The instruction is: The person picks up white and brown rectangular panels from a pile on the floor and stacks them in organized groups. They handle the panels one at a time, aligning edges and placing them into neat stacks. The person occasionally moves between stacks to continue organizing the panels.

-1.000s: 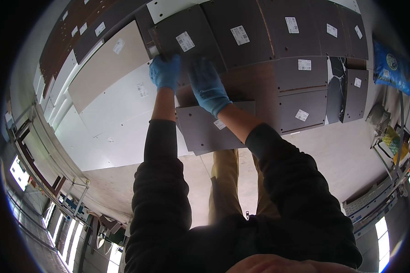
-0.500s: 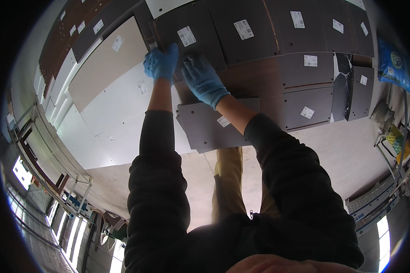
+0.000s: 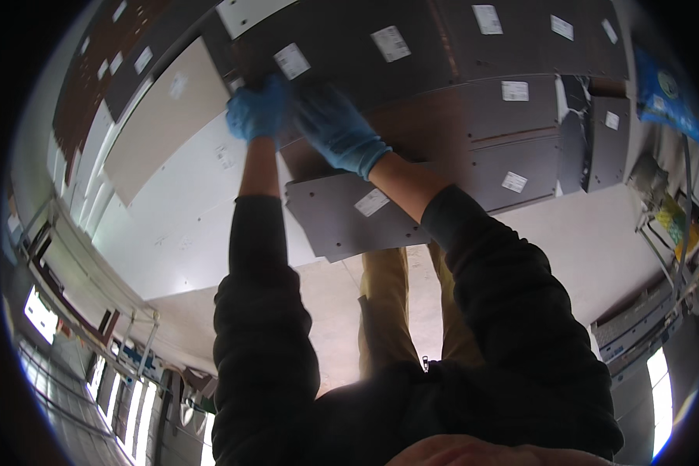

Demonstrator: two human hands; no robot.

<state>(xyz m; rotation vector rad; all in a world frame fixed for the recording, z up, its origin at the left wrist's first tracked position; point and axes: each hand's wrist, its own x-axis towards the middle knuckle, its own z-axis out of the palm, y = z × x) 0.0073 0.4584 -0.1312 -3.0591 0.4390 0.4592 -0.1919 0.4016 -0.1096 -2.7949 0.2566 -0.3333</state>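
In a blue glove, my left hand [image 3: 256, 111] is closed at the left edge of a dark grey panel [image 3: 330, 62] bearing a white label. What its fingers grip, if anything, is hidden. My right hand [image 3: 338, 132], also blue-gloved, reaches over the near part of that panel with its fingers stretched out and smeared by motion. Beneath the right wrist a smaller grey panel [image 3: 326, 211] with corner holes and a label lies at an angle. Brown wood-toned board [image 3: 435, 140] shows between the two panels.
White panels [image 3: 182, 206] and a beige panel [image 3: 163, 124] lie to the left. More labelled grey panels [image 3: 512, 159] spread to the right, beside a black marble-patterned piece [image 3: 573, 147]. A blue bag [image 3: 672, 97] stands at far right. Metal railing [image 3: 50, 268] runs along the left.
The view has shifted, so the panels sit slightly higher and further left. My left hand stays closed at the panel's edge; my right hand, still stretched out, is now more blurred.
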